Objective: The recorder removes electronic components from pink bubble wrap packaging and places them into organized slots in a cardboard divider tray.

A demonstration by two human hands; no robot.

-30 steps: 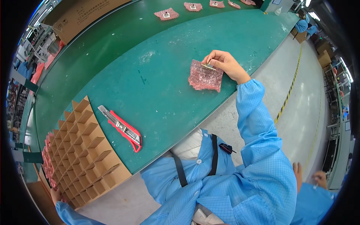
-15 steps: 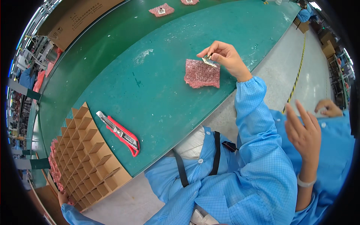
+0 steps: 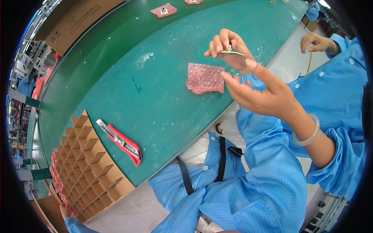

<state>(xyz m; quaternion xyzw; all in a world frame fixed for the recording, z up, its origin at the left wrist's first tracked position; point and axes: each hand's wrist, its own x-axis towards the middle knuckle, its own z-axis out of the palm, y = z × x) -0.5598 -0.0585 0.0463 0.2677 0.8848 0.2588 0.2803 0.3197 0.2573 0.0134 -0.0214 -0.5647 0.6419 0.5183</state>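
**Green bench, pink pouch, and a small part held above it**

Green matting covers a long workbench that runs up and away, with pale factory floor along its right edge. Shelving and stacked goods crowd the far left rim of the view, too bent and small to read clearly.

At the top left, a long brown cardboard carton with a dark printed label lies along the bench's far side. Farther up the bench lies a pink bubble-wrap piece with a small square item on it. On the near left corner sits a cardboard divider box, its cells open, with pink packets lining its outer left side. A red utility knife lies flat just beside the box.

The right hand is raised above the bench, thumb and fingertips pinched closed on a small flat part. A pink bubble-wrap pouch lies flat on the matting just below that hand, untouched.

The left hand shows only as a sliver at the box's lower corner; its grip cannot be told.

A co-worker's hand, fingers spread open, wearing a pale bangle, reaches in from the right near the held part.
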